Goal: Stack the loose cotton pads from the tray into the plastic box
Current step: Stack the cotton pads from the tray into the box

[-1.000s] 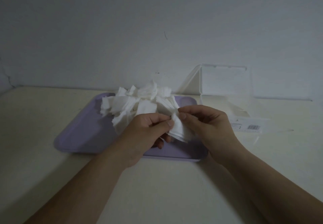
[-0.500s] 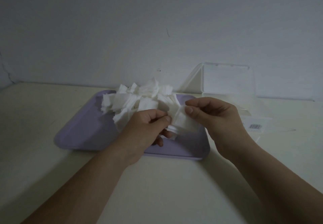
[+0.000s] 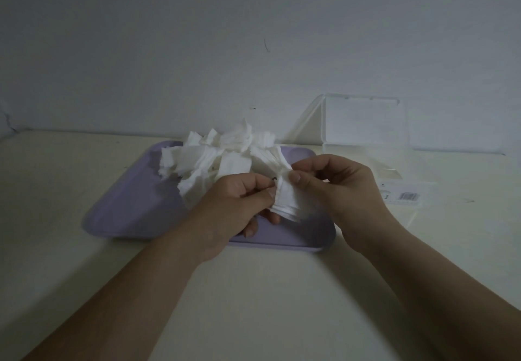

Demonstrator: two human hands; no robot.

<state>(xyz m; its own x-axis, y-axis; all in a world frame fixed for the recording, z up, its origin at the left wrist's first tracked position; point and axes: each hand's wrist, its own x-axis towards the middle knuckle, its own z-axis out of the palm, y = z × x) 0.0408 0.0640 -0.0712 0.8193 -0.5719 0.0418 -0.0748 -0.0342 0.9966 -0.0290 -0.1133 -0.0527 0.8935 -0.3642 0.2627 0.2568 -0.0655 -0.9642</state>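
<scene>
A heap of loose white cotton pads (image 3: 222,154) lies on the lilac tray (image 3: 132,205). Over the tray's front right part, my left hand (image 3: 239,208) and my right hand (image 3: 338,188) both hold a small stack of pads (image 3: 287,202). The left thumb and fingers pinch its left edge; the right thumb presses its top while the right fingers curl behind it. The clear plastic box (image 3: 394,180) stands to the right of the tray with its lid (image 3: 363,121) raised against the wall. What lies inside the box I cannot make out.
The tray and box rest on a pale tabletop (image 3: 253,290) that meets a plain wall (image 3: 197,50) just behind them. A barcode label (image 3: 408,196) is on the box's front.
The stack of pads stays between both hands over the tray's front right. The right thumb has shifted on top of it and the hands have drawn closer together.
</scene>
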